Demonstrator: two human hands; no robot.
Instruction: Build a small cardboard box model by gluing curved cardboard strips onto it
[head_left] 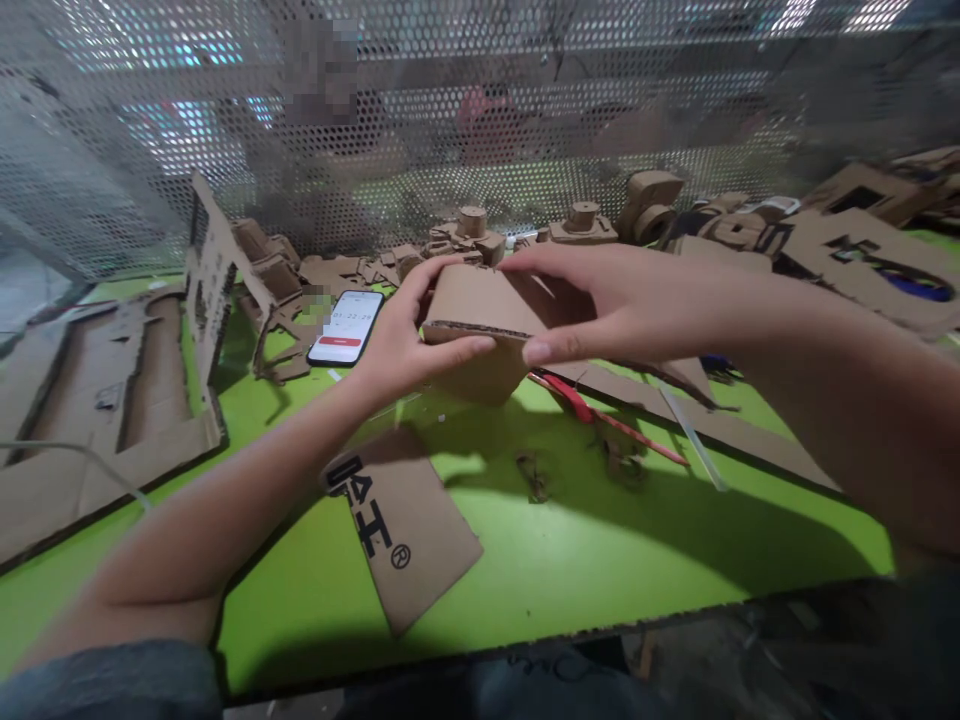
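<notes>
A small folded cardboard box (pixel 484 300) is held above the green table, between both hands. My left hand (pixel 409 335) grips its left side, thumb along the front edge. On the right, my right hand (pixel 600 300) closes over it with fingers at the top rear and thumb at the front corner. Beneath, a flat cardboard piece (pixel 420 540) with black printed characters lies on the table. Red-handled scissors (pixel 570 395) rest to the right, partly beside a long cardboard strip (pixel 750 440). Small torn scraps (pixel 534 475) lie nearby.
A phone (pixel 346 328) showing a timer lies left of the hands. Large cut cardboard sheets (pixel 150 460) cover the left side. Cardboard models (pixel 581 222) and offcuts line the back before a perforated metal screen (pixel 420 120). A translucent stick (pixel 694 437) lies at right.
</notes>
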